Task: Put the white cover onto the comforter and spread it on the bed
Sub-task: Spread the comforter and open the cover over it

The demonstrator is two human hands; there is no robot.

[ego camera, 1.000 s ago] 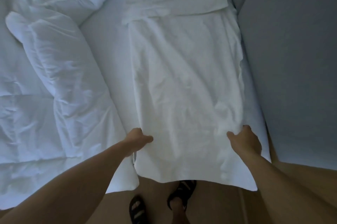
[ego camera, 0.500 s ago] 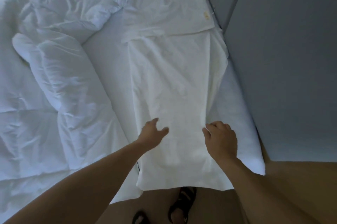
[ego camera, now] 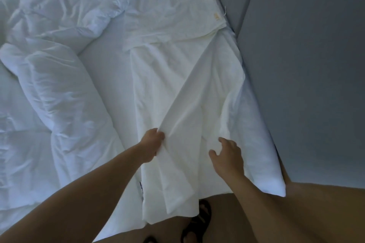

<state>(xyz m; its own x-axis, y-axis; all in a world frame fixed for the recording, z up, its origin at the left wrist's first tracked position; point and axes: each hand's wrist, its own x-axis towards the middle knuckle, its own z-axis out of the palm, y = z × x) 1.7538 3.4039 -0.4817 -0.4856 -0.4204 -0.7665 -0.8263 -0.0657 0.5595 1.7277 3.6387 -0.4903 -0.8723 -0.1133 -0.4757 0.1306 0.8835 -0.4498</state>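
Observation:
The white cover point(ego camera: 177, 76) lies folded lengthwise along the right side of the bed point(ego camera: 106, 68), its near end hanging over the bed's edge. A top layer is lifted into a diagonal fold. My left hand point(ego camera: 152, 144) pinches that lifted layer near its lower end. My right hand point(ego camera: 227, 153) hovers just over the cover to the right, fingers spread and relaxed, holding nothing. The crumpled white comforter point(ego camera: 49, 84) is bunched up on the left half of the bed.
A grey wall or panel point(ego camera: 306, 64) runs close along the bed's right side. Brown floor point(ego camera: 325, 213) shows at the lower right. My sandalled feet point(ego camera: 197, 223) stand at the bed's near edge. A strip of brown floor runs beyond the far edge.
My left hand has taken hold of the cover's top layer and lifted it into a diagonal fold. My right hand has let go and opened, moving slightly right.

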